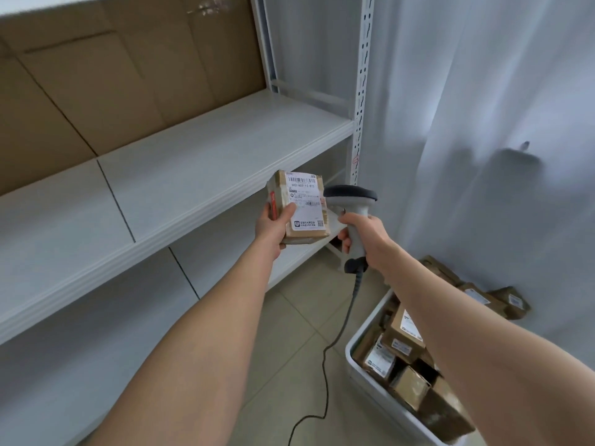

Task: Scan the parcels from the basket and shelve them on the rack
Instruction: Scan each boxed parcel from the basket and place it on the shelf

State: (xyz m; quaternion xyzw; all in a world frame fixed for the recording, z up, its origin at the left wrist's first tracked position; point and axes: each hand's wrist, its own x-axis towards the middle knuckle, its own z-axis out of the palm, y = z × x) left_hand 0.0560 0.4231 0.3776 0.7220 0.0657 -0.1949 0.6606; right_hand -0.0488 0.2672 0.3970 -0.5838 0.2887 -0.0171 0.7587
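My left hand (273,227) grips a small brown cardboard parcel (301,206) from below, its white shipping label and barcode facing up towards me. My right hand (363,235) grips the handle of a grey barcode scanner (351,201), whose dark head sits just right of the parcel and points at it. Both are held in front of the white rack (206,175), by its right end. The white basket (357,368) stands on the floor at the lower right, filled with several more labelled brown parcels (404,336).
The rack's shelf boards near my hands are bare, with a brown cardboard backing behind the upper level. A perforated white upright (362,91) marks the rack's right end. The scanner's coiled cable (335,342) hangs to the tiled floor. A pale curtain hangs to the right. More parcels (495,299) lie beyond the basket.
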